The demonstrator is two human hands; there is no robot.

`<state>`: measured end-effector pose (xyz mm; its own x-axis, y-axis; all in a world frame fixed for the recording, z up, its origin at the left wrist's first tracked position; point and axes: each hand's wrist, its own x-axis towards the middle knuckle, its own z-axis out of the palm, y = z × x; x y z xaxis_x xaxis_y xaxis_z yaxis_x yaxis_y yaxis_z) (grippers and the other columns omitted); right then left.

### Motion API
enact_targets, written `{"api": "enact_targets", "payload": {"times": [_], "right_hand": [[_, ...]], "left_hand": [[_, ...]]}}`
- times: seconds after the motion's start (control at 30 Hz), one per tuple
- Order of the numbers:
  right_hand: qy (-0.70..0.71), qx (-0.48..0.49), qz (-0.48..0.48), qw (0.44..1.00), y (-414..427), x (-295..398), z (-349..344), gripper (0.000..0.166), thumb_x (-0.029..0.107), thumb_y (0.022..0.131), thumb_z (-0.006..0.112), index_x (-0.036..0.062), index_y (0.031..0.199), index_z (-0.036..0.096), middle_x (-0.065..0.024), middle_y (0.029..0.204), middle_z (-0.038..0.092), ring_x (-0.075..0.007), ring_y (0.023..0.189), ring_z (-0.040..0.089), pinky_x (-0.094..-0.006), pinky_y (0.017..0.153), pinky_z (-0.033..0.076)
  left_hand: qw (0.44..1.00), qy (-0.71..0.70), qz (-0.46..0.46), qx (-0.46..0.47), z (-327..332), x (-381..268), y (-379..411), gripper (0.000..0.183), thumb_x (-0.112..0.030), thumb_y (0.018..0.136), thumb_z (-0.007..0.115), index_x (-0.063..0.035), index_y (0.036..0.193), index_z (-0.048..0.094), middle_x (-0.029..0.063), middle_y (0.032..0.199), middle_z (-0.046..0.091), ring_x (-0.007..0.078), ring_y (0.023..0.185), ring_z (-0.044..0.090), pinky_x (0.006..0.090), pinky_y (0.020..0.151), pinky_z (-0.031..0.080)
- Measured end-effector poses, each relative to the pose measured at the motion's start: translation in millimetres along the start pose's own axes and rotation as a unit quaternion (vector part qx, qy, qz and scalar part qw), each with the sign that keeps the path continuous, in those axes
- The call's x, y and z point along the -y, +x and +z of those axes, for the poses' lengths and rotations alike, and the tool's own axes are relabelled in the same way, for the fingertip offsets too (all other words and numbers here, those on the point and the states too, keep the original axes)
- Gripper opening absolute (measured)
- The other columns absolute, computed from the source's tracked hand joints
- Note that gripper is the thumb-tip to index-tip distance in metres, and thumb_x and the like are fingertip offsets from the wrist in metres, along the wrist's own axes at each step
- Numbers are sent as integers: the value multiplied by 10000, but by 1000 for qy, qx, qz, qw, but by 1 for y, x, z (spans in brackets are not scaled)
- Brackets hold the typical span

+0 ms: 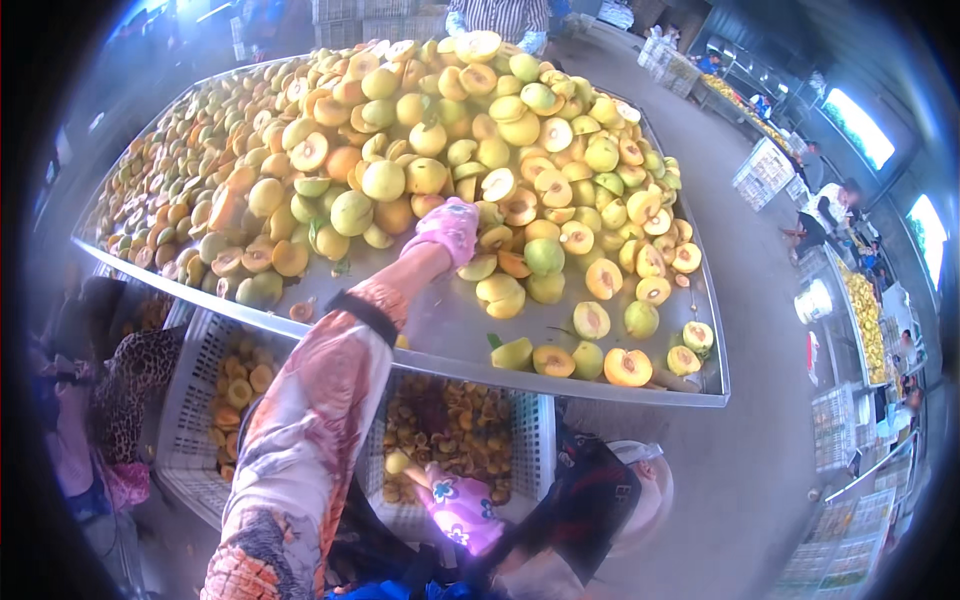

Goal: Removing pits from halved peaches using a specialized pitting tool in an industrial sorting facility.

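My left arm reaches across the near edge of a metal table (442, 322) heaped with yellow peaches, many cut in half. My left hand (448, 227), in a pink glove, is in among the near peaches; its fingertips are hidden, so whether it grips one cannot be told. Below the table edge, my right hand (421, 480) extends from a purple flowered cover. A small yellow peach (397, 462) is at its fingers, over a white plastic crate (534, 442) with many peach pieces inside.
To the left, a second white crate (184, 427) holds peach halves, beside a person in leopard print (139, 390). Another person in a striped top (502, 19) stands across the table. A white bucket (649, 487) is at lower right. Farther right are more fruit tables (862, 322) and stacked crates.
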<state>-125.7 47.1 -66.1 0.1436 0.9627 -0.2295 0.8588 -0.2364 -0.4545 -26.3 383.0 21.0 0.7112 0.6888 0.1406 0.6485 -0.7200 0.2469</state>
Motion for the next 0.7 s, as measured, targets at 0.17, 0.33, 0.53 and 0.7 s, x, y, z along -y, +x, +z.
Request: {"api": "enact_targets", "payload": {"times": [0.17, 0.33, 0.53, 0.7], "right_hand": [[164, -71, -31, 983, 0, 0, -31, 383, 307, 980, 627, 46, 1245, 536, -147, 893, 713, -350, 762, 688, -429, 656, 528], [749, 80, 21, 658, -9, 7, -73, 358, 475, 958, 637, 128, 988, 552, 80, 682, 410, -29, 500, 355, -203, 444, 281], [781, 128, 9, 612, -23, 35, -78, 339, 450, 976, 619, 114, 1007, 588, 64, 649, 395, -47, 533, 358, -218, 466, 274], [778, 132, 23, 614, -39, 58, -69, 338, 453, 977, 613, 121, 1024, 574, 62, 653, 407, -50, 529, 363, -220, 477, 289]], "left_hand": [[764, -641, -31, -68, -54, 26, -63, 376, -185, 801, 790, -1, 1067, 597, 87, 911, 646, 173, 809, 637, 312, 664, 531], [538, -833, -42, -125, -85, 29, -218, 311, -172, 880, 649, -24, 1129, 535, 161, 1055, 646, 286, 873, 692, 386, 674, 624], [717, -674, -174, -11, -73, -9, -315, 232, -109, 898, 693, -9, 1107, 680, 72, 996, 685, 125, 845, 659, 266, 711, 564], [790, -598, -108, -87, -59, -19, -332, 202, -86, 877, 725, 26, 1042, 697, 75, 970, 689, 128, 892, 643, 278, 804, 525]]}}
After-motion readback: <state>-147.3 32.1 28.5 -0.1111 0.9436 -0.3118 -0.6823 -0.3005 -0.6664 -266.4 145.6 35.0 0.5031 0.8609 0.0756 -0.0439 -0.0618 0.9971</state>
